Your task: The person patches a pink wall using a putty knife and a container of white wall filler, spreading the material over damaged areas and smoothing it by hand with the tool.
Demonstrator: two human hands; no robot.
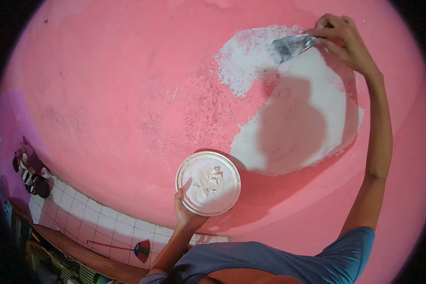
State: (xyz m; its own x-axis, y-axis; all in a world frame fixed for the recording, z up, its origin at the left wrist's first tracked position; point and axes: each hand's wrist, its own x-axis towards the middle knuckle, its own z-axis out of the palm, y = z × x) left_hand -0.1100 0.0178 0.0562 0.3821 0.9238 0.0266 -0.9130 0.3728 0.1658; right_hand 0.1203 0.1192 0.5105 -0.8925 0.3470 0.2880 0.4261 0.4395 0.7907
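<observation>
My right hand [343, 40], fingers closed, grips a putty knife [292, 47] high on the right. Its wide metal blade, smeared with white, lies against the pink wall [104, 71]. Around and below the blade spreads a white putty patch [333, 90], curved and rough-edged, with bare pink at its inner left side. Lower down, my left hand [188, 215] holds a round white lid [222, 204] by its lower left rim, the thumb over the edge. A lump of white putty [210, 181] sits in the middle of the lid.
Dark, pitted stains [194, 109] mark the wall left of the patch. White floor tiles [87, 213] run along the lower left, where a broom [141, 250] with coloured bristles lies. Assorted objects [33, 175] are piled in the far left corner.
</observation>
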